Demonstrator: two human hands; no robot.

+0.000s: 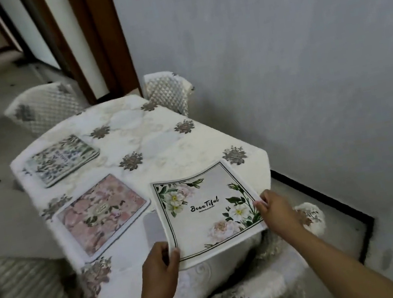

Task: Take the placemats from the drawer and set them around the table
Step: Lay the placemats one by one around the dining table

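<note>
Head view: white floral placemat (208, 211) marked "Beautiful" is at the near-right of the table (162, 139). Its near edge hangs past the table's edge, and both my hands are on it. Judging by the bowed far edge, it's a thin, light, flexible sheet, not fragile, probably slick on the cloth. Best held at two corners or opposite edges so it stays flat; a one-hand grip would likely let it droop.

Left hand (157, 264) pinches the near-left corner, thumb on top, fingers curled under. Right hand (276, 211) pinches the right edge close to the near-right corner. Can't tell if the mat's far end touches the cloth.

Pink floral placemat (102, 214) lies flat just left of it. Leaf-print placemats (61, 158), apparently a stack, sit far left.
</note>
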